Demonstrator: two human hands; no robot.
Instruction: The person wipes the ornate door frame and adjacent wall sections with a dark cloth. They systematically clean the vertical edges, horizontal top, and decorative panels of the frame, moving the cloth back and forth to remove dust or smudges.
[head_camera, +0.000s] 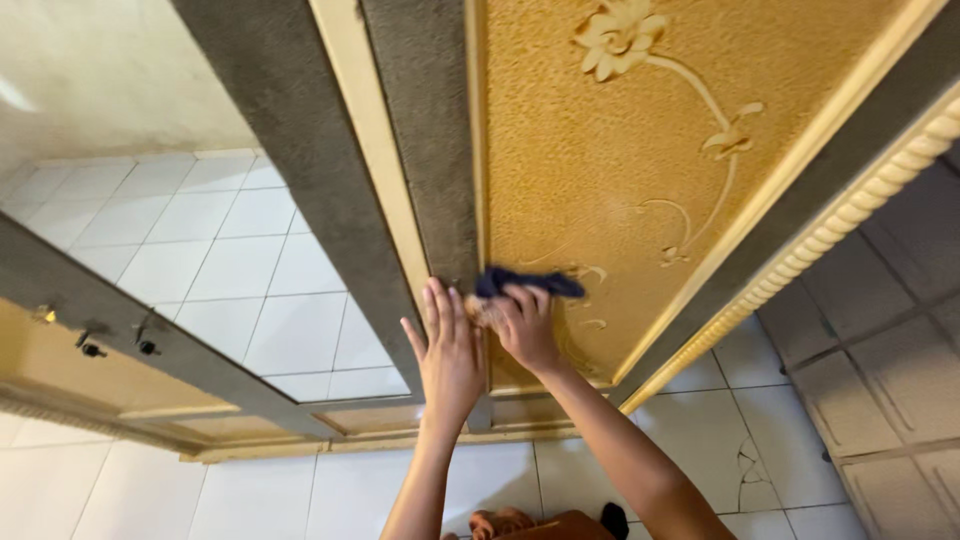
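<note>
Keep the left hand (450, 355) flat, fingers extended together, against the grey door frame (440, 190) as a brace. The right hand (522, 322) grips a dark blue cloth (525, 284) bunched under its fingers, low on the gold embossed door panel (620, 170). Work the cloth with even pressure along the raised floral relief (690, 150) farther up.

Both bare forearms reach up from the near edge, the left hand (450, 352) pressing flat with fingers spread and pointing far, the right hand (522, 325) just beside it, fingers curled tight, wrist bent left.
</note>
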